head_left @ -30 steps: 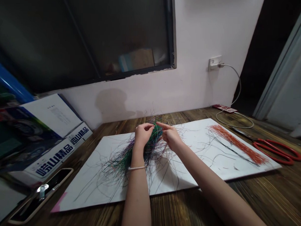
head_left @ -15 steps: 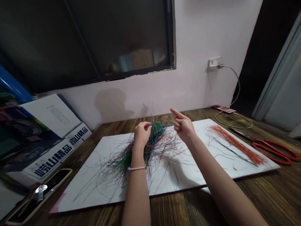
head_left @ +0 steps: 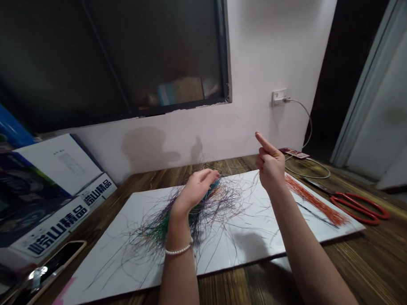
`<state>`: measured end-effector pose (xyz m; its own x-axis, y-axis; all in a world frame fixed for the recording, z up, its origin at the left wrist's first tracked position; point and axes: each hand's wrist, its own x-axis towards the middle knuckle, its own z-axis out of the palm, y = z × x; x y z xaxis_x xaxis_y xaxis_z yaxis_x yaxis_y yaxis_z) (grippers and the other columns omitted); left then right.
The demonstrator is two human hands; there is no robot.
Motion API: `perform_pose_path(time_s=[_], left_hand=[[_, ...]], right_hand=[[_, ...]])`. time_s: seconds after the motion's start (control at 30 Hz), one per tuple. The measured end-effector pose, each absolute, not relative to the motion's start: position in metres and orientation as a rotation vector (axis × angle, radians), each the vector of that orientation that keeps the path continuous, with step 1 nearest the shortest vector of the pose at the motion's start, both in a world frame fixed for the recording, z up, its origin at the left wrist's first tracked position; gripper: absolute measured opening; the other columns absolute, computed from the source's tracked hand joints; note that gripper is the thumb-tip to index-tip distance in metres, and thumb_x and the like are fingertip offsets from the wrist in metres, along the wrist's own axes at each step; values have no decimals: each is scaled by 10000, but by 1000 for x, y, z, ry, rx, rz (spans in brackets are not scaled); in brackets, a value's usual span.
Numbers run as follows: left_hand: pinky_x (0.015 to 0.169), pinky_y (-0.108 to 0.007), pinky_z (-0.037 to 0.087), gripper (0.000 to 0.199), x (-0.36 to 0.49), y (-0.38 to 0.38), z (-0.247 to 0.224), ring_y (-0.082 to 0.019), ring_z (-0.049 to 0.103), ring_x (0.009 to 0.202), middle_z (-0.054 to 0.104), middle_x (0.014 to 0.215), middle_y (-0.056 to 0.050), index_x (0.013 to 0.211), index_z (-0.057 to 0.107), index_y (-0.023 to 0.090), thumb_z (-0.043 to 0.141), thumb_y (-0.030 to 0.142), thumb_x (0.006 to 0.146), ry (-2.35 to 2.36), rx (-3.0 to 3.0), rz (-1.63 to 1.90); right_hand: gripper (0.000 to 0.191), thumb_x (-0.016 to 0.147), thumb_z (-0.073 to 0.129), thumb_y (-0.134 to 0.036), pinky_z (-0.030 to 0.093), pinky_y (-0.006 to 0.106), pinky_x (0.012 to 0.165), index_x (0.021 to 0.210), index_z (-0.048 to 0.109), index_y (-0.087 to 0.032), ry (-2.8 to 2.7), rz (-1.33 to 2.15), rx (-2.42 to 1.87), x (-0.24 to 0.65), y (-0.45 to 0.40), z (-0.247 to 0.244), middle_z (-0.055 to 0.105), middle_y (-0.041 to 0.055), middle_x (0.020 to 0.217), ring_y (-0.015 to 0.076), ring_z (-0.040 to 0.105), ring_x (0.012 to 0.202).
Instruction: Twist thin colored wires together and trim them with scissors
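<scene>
A loose tangle of thin coloured wires, green, purple and dark, lies across a white board. My left hand rests over the tangle's upper part, fingers stretched and close together, hiding some strands. To the right and higher, my right hand is raised above the board, its index finger pointing up and the other fingers curled. A faint thin strand appears by that fingertip; its colour is too fine to tell. On the board's right side is a neat bundle of orange wires, with a few black wires beside it.
Red-handled scissors lie right of the board on the wooden table. A phone and printed boxes are at left. A white cable runs from the wall socket to a red item.
My right hand has moved right and up, away from the tangle. My left hand has gone from pinching at the wires to lying stretched over them. The view has shifted slightly.
</scene>
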<state>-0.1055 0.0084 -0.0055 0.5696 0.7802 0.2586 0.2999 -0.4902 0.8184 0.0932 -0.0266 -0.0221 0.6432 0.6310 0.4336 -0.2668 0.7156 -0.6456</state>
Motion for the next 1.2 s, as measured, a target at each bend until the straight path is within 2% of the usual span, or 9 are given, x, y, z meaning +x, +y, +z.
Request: perform_pose_path(time_s=[0.3,0.4,0.5,0.6,0.67,0.77,0.97,1.07,1.2], left_hand=[[863,-378,451,344,-86,17,-31,-282,604,988,665,1055,-139,1007,690,155,697,274,685,1043,2324,575],[809,-391,478,336,-95,26,-35,-289,636,899,689,957,-136,945,721,155,728,302,643,1035,2304,466],[838,-395,476,319,-99,30,-36,-279,640,915,702,938,-126,962,718,149,696,293,678,961,2280,414],[899,-365,457,371,-92,25,-34,-249,604,1039,675,1090,-110,1085,670,173,641,183,715,851,2263,430],[935,-323,435,350,-84,18,-29,-204,571,1106,638,1184,-86,1118,644,189,546,143,786,729,2238,513],[934,-301,422,257,-74,6,-19,-181,574,1085,654,1132,-84,1030,651,169,444,220,887,573,2135,785],[546,-246,409,341,-83,-8,-1,-117,495,546,510,570,3,657,523,176,486,435,875,756,1916,1314],[643,-248,439,234,-92,-13,6,-132,554,703,586,746,-24,826,570,179,613,409,806,790,1939,1499],[852,-317,480,217,-90,-20,10,-193,629,912,679,934,-92,922,654,151,629,324,794,521,1871,1131]], right_hand=[[580,560,475,-76,61,234,409,1076,695,-223,-712,486,-540,95,-28,-20,330,-83,502,56,89,434],[571,591,493,-120,85,242,409,1120,673,-235,-740,425,-593,95,-32,-18,577,-16,696,52,100,445],[521,624,516,-148,100,247,413,1109,677,-249,-776,374,-601,94,-35,-16,639,30,901,52,105,459],[492,639,535,-131,84,248,418,1094,686,-242,-796,400,-545,90,-39,-13,555,-15,698,57,100,459],[504,645,541,-112,65,249,422,1115,677,-230,-819,468,-519,88,-42,-10,345,-71,540,65,80,461],[485,680,543,-116,56,252,425,1140,662,-212,-921,617,-523,84,-49,-6,135,-88,546,75,68,467],[407,757,507,-140,75,265,442,1119,676,-218,-1197,781,-594,75,-60,-2,131,-76,543,81,100,475],[420,753,490,-122,78,270,448,1111,682,-227,-1307,841,-639,69,-65,0,162,-73,527,84,104,481],[409,766,476,-139,81,271,452,1110,680,-226,-1325,910,-641,63,-70,3,166,-79,499,84,104,473]])
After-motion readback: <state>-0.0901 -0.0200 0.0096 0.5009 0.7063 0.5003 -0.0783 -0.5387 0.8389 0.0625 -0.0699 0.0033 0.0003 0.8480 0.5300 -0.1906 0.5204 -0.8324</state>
